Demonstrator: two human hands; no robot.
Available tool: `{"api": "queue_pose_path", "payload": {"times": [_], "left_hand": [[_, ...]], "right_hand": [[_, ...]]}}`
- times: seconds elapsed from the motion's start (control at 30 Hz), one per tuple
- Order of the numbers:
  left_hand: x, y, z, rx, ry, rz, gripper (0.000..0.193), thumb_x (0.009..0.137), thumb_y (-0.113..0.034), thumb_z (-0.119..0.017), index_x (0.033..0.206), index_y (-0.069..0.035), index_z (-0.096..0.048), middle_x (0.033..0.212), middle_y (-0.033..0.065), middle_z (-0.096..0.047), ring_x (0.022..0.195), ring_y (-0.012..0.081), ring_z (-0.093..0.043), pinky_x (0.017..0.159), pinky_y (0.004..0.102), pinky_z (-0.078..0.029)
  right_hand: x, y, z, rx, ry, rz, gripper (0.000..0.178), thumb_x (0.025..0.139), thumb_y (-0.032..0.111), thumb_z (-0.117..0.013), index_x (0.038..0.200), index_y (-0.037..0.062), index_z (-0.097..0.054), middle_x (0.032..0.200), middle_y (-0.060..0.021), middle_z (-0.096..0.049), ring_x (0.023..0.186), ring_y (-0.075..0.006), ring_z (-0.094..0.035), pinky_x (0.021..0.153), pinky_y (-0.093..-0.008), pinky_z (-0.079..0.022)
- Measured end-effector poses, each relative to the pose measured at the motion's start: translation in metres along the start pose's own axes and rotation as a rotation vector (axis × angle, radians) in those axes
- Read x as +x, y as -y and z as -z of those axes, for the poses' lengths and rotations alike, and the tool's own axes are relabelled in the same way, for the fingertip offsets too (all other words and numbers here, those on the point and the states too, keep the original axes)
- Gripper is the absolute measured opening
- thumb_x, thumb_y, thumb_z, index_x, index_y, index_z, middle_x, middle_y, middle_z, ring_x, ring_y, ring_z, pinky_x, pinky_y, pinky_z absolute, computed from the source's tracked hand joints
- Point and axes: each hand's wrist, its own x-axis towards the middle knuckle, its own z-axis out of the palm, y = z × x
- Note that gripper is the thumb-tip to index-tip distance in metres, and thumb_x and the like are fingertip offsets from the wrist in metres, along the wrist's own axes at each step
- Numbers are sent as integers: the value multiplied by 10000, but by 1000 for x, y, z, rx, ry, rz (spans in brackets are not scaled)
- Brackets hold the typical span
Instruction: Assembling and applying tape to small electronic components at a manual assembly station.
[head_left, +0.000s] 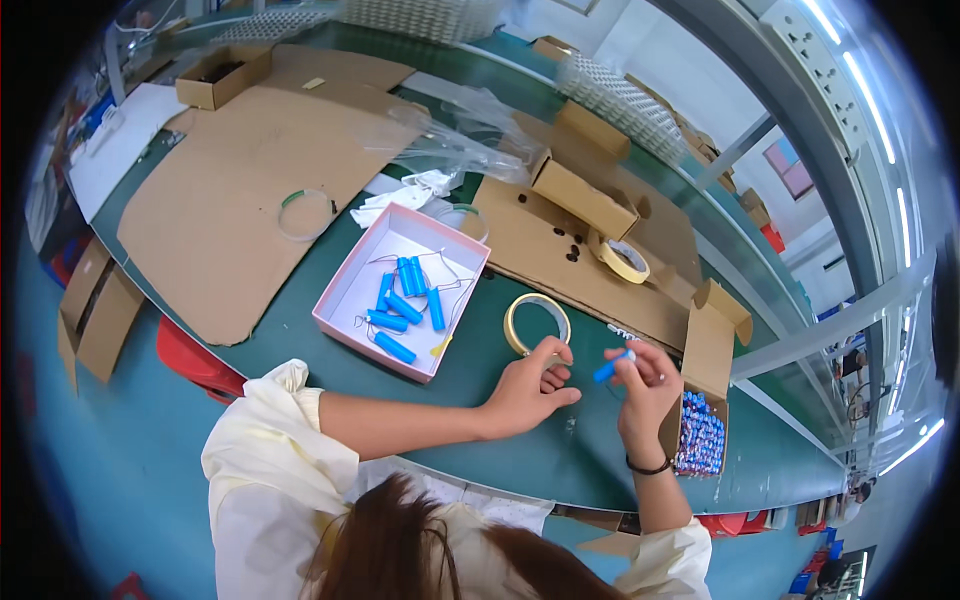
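Note:
My right hand [648, 388] pinches a blue cylindrical battery cell [612, 366] between thumb and fingers, above the green table. To its left, my left hand [530, 388] has its fingers curled in and its thumb pointing right. Something small and pale shows by those fingers; I cannot make out what it is. Just beyond the left hand a roll of yellowish tape [511, 326] lies on the table. A pink box [335, 322] with a white inside stands left of it, holding several blue cells with thin dark wires. Right of my right hand, an open cardboard box [708, 345] contains many small blue-and-purple wrapped cylinders [701, 440].
Flat cardboard sheets [230, 200] cover the table's left and back. Another tape roll [624, 262] and an open carton [585, 195] rest at the back right, near small black pieces [572, 253]. Clear plastic bags [460, 140] lie behind the pink box. A metal frame post [790, 345] rises at right.

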Motion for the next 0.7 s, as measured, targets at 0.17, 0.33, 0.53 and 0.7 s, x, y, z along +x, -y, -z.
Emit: {"api": "queue_pose_path", "payload": {"times": [0.17,0.33,0.53,0.7], "left_hand": [[3,23,2,57,17,48,369,744,-99,-656,1059,-34,-476,861,120,-578,813,181,-590,679,309,-484],[0,9,-7,109,-38,-201,257,728,-40,-600,977,2,-549,923,126,-611,915,261,-585,778,353,-455],[-9,1,-2,145,-80,-261,261,710,-23,-581,968,4,-558,973,152,-607,943,303,-565,815,379,-437],[-10,2,0,268,-31,-253,286,695,-80,-619,962,5,-565,957,190,-596,945,340,-549,817,401,-433]], "right_hand": [[15,43,-81,-202,420,142,319,720,11,-661,1020,-45,-571,826,-108,-651,783,-145,-628,697,-250,-512],[49,34,-167,-277,657,88,330,718,68,-679,1015,-33,-577,729,-96,-633,607,-87,-577,531,-227,-475],[62,-2,-226,-262,820,-203,415,731,81,-663,1070,-104,-512,754,-153,-627,596,-127,-597,529,-233,-480],[59,15,-198,-439,632,213,481,731,123,-670,1143,-52,-493,913,-178,-625,708,-167,-631,606,-264,-507]]}}
